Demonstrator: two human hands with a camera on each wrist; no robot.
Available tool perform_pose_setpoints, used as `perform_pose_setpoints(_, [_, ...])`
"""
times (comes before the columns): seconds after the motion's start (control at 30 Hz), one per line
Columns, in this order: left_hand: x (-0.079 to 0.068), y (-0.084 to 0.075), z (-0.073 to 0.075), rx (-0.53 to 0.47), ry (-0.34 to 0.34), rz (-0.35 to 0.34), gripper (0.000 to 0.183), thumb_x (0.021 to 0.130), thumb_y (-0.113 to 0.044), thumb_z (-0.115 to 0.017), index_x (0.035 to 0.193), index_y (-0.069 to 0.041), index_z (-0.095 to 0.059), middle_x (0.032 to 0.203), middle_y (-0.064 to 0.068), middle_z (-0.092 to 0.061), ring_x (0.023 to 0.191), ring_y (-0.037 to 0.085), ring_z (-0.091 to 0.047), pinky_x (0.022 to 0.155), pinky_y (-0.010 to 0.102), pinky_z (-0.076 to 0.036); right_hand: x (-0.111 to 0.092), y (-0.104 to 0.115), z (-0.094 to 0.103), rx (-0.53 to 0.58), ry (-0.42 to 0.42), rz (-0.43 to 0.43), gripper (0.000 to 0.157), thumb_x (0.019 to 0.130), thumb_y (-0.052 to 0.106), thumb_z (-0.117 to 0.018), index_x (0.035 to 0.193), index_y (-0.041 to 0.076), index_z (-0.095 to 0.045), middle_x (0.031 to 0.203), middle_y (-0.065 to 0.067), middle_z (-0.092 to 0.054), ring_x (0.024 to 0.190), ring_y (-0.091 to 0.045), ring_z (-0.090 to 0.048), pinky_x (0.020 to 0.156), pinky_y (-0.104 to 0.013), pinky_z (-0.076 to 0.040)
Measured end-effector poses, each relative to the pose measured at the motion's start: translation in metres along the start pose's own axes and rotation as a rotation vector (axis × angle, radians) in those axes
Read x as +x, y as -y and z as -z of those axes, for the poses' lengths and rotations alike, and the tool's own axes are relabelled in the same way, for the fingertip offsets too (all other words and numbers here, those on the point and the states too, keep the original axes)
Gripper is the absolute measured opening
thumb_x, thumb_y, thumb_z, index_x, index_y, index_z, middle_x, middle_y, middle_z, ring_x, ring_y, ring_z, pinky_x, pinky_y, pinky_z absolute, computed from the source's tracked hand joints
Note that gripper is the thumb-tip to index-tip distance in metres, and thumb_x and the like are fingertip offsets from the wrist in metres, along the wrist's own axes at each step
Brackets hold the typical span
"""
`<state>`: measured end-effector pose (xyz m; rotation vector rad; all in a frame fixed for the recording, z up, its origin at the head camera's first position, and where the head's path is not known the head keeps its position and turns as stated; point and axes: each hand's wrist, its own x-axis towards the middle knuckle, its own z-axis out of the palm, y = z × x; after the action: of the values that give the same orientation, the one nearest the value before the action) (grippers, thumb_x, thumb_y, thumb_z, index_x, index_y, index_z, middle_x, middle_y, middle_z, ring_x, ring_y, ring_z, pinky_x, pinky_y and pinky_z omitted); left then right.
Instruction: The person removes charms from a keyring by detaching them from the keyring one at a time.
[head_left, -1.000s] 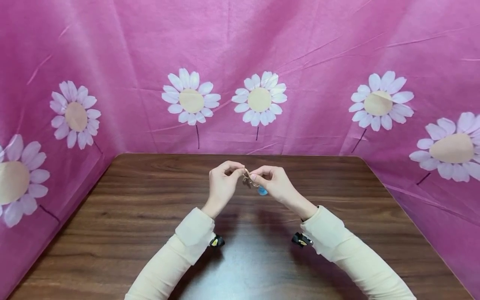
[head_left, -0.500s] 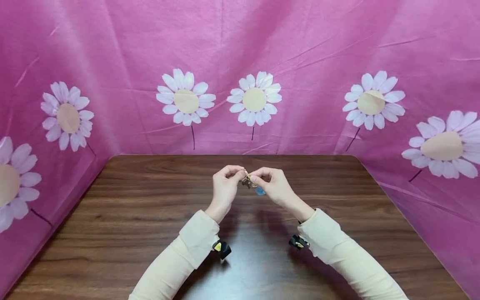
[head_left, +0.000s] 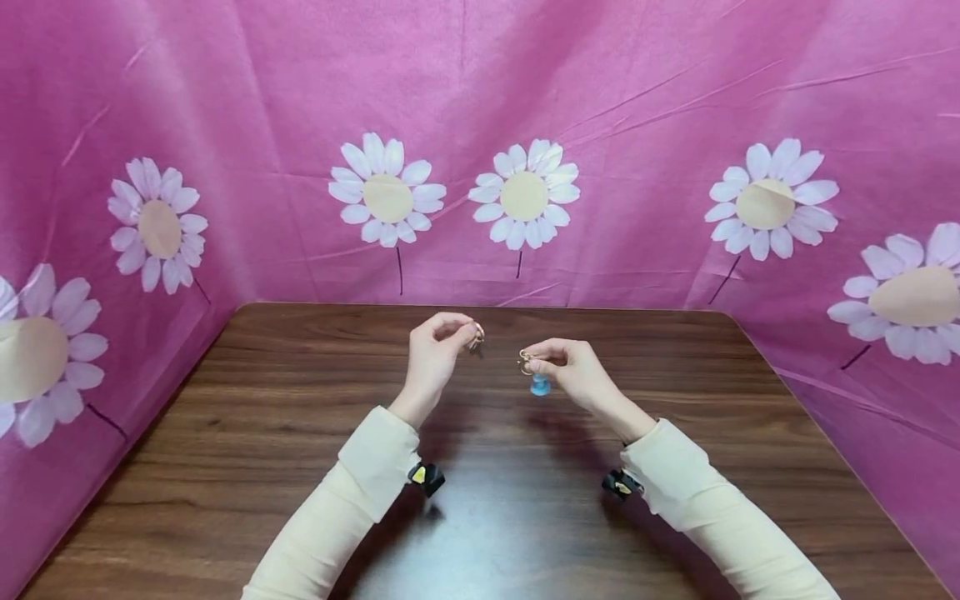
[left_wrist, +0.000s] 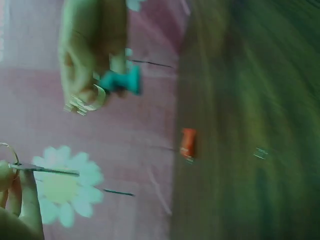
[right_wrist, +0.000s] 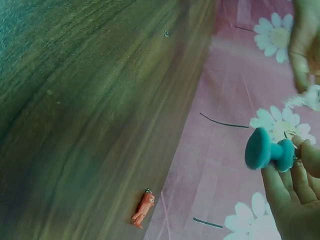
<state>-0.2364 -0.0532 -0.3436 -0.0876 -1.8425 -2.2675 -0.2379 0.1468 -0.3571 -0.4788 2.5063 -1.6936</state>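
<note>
In the head view my left hand (head_left: pixel 435 362) pinches a gold key ring (head_left: pixel 477 335) between thumb and fingertips. A flat key (left_wrist: pixel 47 170) sticks out from it in the left wrist view, seen edge-on. To the right, my right hand (head_left: pixel 573 371) pinches a gold ring with a clasp (head_left: pixel 524 362). Below its fingers hangs a blue charm (head_left: pixel 539 385), shaped like a push pin with two round ends. The two hands are apart, both raised over the table. In the right wrist view the left hand's ring is blurred and partly cut off.
An orange figure-shaped charm (right_wrist: pixel 143 209) lies near the far edge of the brown wooden table (head_left: pixel 300 467). A tiny metal piece (right_wrist: pixel 166 33) also lies on the tabletop. Behind and at both sides stands a pink cloth (head_left: pixel 600 75) printed with daisies.
My hands have come apart: the left went left and slightly up with the key ring, the right went right with the clasp ring and blue charm. Earlier the rings met between both hands.
</note>
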Motion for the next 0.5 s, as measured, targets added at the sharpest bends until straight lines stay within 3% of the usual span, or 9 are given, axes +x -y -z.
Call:
perform_pose_setpoints(0.13, [-0.001,0.017,0.006,0.050,0.023,0.055,0.011,0.080,0.004,-0.063,0.090,0.009,-0.062,0.070,-0.002,-0.066,0.066,0.007,-0.061,0.068,0.029,-0.054,0.000,0.001,0.004,-0.022,-0.012,-0.011,0.024,0.082,0.005,-0.065,0.102,-0.008,-0.064,0.093,-0.023,-0.068,0.074,-0.010,-0.065,0.064,-0.025,-0.054])
perform_pose_setpoints(0.27, [-0.003,0.030,0.010,0.083,0.066,0.125,0.014,0.082,0.002,-0.062,0.093,0.010,-0.061,0.072,-0.003,-0.064,0.068,0.007,-0.061,0.071,0.030,-0.055,0.001,-0.006,0.008,-0.042,-0.046,-0.011,0.023,0.082,0.004,-0.065,0.102,-0.007,-0.064,0.095,-0.023,-0.068,0.077,-0.015,-0.066,0.068,-0.026,-0.055])
perform_pose_setpoints(0.33, [-0.001,0.036,0.013,0.064,0.093,0.151,0.013,0.083,0.003,-0.060,0.094,0.009,-0.060,0.073,-0.002,-0.064,0.069,0.008,-0.062,0.069,0.027,-0.054,0.003,-0.012,0.011,-0.040,-0.058,-0.021,0.023,0.083,0.004,-0.064,0.102,-0.008,-0.064,0.095,-0.023,-0.067,0.074,-0.011,-0.065,0.069,-0.030,-0.055])
perform_pose_setpoints(0.5, [0.007,0.048,0.023,0.032,0.139,0.215,0.017,0.085,0.004,-0.057,0.099,0.012,-0.055,0.074,0.001,-0.062,0.070,0.009,-0.063,0.068,0.026,-0.054,0.011,-0.030,0.021,0.073,-0.075,-0.146,0.025,0.085,-0.001,-0.060,0.106,-0.014,-0.057,0.086,-0.015,-0.069,0.069,-0.003,-0.062,0.071,-0.031,-0.056])
